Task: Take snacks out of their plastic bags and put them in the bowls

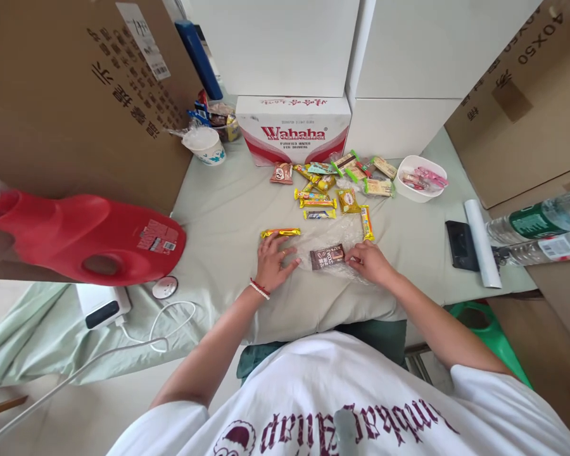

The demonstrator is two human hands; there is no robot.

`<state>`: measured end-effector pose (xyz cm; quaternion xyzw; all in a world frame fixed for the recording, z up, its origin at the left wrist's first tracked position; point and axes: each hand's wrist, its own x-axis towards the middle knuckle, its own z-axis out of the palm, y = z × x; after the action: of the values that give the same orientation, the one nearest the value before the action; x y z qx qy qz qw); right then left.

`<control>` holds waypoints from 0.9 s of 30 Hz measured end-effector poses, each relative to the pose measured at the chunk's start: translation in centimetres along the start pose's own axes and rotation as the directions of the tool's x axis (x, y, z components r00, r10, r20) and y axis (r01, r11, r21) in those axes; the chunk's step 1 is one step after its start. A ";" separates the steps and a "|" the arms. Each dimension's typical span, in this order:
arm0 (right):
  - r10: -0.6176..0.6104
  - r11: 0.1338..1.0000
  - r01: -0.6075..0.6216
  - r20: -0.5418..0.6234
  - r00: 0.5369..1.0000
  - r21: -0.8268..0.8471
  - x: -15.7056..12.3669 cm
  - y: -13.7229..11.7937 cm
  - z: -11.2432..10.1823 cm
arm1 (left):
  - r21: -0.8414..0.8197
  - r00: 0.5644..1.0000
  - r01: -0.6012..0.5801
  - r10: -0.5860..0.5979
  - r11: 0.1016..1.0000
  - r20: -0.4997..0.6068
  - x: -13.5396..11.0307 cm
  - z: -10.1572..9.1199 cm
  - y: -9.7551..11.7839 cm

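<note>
A brown packet marked COCOA (327, 257) lies on a crumpled clear plastic bag (306, 242) in front of me. At the packet's right end, my right hand (371, 261) has its thumb and fingers pinched on the clear plastic; whether they also touch the packet I cannot tell. My left hand (274, 259) rests to the left with its fingers spread and holds nothing. Its fingertips are close to a yellow-wrapped snack bar (281, 232). Another yellow bar (367, 223) lies just beyond my right hand.
Several wrapped snacks (318, 195) lie farther back before a Wahaha carton (292, 132). A white bowl with packets (420, 196) stands right, a paper cup (209, 149) left. A red jug (99, 237), a power bank (103, 307) and plastic bottles (546, 218) flank the table.
</note>
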<state>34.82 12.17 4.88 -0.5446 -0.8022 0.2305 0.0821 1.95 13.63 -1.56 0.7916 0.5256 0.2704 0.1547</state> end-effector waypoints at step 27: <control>-0.059 0.997 0.065 0.134 0.989 -0.043 4.3 -2.6 -1.3 | -0.029 0.886 0.410 -0.406 0.911 -0.222 0.6 2.4 0.4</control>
<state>31.49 15.73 6.72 -0.5047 -0.8276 0.2446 0.0230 3.79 14.14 -3.13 0.6294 0.6968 0.3140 0.1406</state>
